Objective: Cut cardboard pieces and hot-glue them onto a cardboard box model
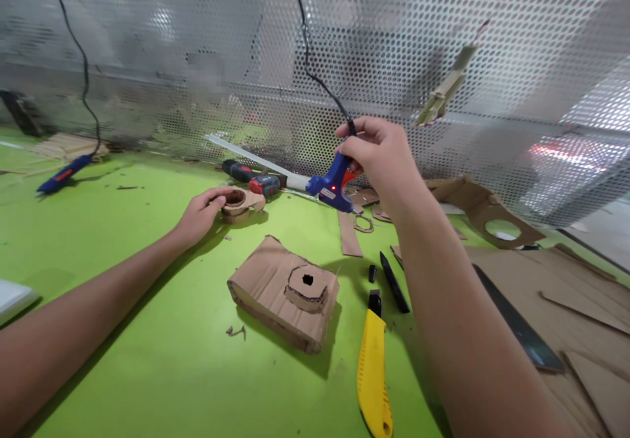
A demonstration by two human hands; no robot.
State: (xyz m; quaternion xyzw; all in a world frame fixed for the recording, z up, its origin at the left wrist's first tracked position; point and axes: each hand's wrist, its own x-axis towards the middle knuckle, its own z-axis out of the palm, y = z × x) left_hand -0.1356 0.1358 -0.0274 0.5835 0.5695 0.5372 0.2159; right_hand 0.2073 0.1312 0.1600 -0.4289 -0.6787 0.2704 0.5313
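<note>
My right hand [377, 152] is closed round the handle of a blue hot glue gun [331, 187], its red light lit and a long pale glue stick [256, 157] running out of its back. My left hand [203, 215] pinches the edge of a small cardboard ring [237, 207] with a tab at its right, low at the table. Nearer to me lies a cardboard box [268, 280] with an octagonal cardboard piece [308, 287] on its top, a dark hole at the centre. Neither hand touches the box.
Right of the box lie a yellow utility knife [373, 372], a black pen [394, 282] and its cap [373, 273]. A drill-like tool [263, 184] rests behind the ring. Cardboard sheets [566, 293] cover the right side. A corded blue tool [67, 174] lies far left, before a perforated metal screen [197, 96].
</note>
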